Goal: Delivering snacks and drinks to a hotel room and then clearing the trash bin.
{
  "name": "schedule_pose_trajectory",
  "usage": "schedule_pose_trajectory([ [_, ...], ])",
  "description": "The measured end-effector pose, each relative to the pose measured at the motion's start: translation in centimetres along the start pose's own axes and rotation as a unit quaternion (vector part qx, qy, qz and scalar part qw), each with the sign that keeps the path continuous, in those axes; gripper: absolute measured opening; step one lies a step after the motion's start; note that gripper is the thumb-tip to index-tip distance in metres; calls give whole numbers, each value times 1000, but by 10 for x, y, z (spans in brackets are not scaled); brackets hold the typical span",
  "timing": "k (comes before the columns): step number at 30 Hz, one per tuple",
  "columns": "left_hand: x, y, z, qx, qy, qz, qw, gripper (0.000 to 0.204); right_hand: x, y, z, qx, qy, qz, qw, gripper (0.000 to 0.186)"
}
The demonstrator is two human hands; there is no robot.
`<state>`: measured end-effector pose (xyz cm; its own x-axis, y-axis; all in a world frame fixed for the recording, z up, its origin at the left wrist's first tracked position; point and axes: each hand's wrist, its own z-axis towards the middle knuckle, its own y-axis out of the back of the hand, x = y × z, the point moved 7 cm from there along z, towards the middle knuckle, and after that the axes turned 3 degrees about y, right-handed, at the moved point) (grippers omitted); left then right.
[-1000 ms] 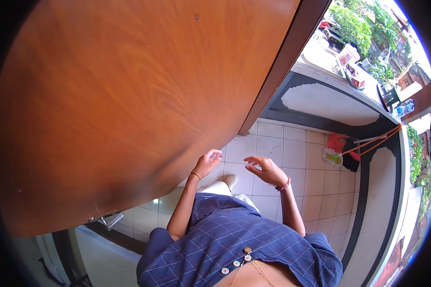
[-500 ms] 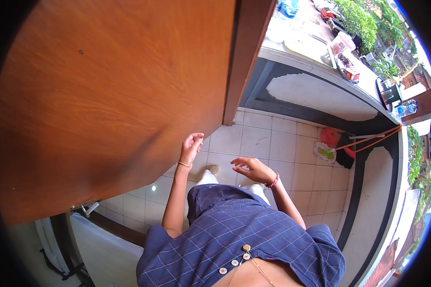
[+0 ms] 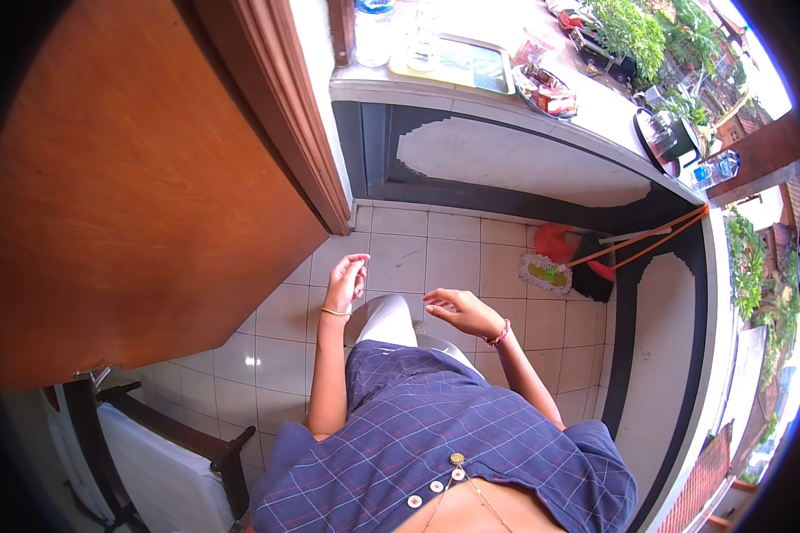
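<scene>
Left of my left hand (image 3: 346,284), the dark rim of my view cuts off the door (image 3: 142,204); beyond that hand, the top edge crops a bottle (image 3: 373,37). Past my right hand (image 3: 464,313), red packets (image 3: 551,96) are too small to make out.

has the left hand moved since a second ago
Yes: against the door frame, the left hand shifted rightward in view, from lower left of the frame's foot to almost directly below it.

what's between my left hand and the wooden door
In the head view, only white floor tiles show between the left hand and the wooden door.
</scene>
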<state>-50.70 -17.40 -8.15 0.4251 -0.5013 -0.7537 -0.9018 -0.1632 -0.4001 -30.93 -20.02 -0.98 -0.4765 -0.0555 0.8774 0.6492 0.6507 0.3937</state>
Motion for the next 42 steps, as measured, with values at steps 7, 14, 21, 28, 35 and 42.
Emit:
schedule_pose_trajectory([
  [7,41,-89,22,13,30,123,992,15,-51,61,-39,-41,-17,73,996,31],
  [14,44,-167,94,24,-11,175,984,15,-78,130,-48,-67,0,66,996,31],
  [21,21,-257,173,7,-100,94,990,16,-106,228,-35,-71,52,-19,996,38],
  [28,-8,-297,217,-38,-213,44,975,18,-115,314,-12,-96,117,-45,988,37],
  [35,-14,-321,222,-118,-268,-3,956,19,-144,411,-8,-223,76,65,970,28],
  [42,-12,-333,242,-182,-285,-14,941,20,-176,496,22,-315,102,111,937,26],
])
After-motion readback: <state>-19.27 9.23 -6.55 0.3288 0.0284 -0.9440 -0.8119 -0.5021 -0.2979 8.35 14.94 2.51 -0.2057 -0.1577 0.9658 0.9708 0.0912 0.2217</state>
